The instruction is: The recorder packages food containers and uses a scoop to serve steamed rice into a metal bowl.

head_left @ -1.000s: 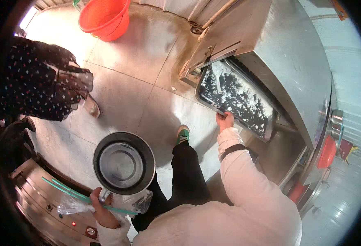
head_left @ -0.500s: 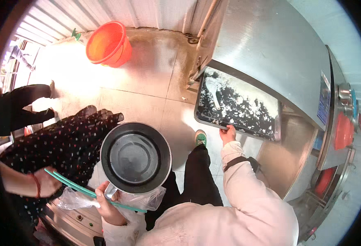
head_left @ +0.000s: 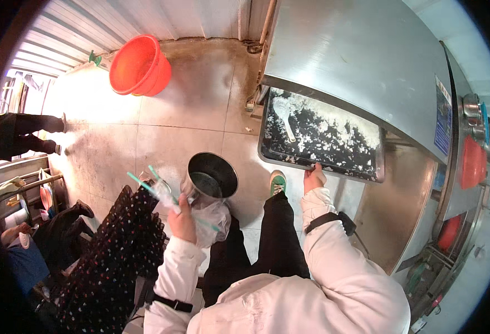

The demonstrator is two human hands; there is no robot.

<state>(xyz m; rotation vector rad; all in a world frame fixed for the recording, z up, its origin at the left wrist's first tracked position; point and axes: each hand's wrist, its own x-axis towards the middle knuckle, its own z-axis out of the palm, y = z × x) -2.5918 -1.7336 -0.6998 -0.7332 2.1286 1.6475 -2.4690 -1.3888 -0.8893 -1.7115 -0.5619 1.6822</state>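
Note:
My left hand (head_left: 182, 224) is closed round the handle of a dark pan (head_left: 213, 177), which tilts with its hollow side facing away from me. The same fist also grips thin green sticks (head_left: 144, 183) and a crumpled clear plastic bag (head_left: 207, 220), which hangs under the pan. The handle itself is hidden by the fingers and the bag. On the right, my right hand (head_left: 314, 179) pinches the near rim of a black tray (head_left: 267, 153) that juts out from a steel cabinet. White rice-like grains (head_left: 345, 114) and a white scoop (head_left: 284, 118) lie in the tray.
The steel cabinet (head_left: 356, 50) stands at the back right. A red bucket (head_left: 150, 72) is on the tiled floor by the corrugated wall. Left of my legs is a person's dotted black skirt (head_left: 116, 250); another person's dark trousers (head_left: 27, 133) show farther left. Metal shelving (head_left: 451, 189) lines the right.
The pan has tilted and moved up and right. Another person's hand, earlier at the green sticks, has let go and left; the dotted skirt has moved down. My right hand stays on the tray.

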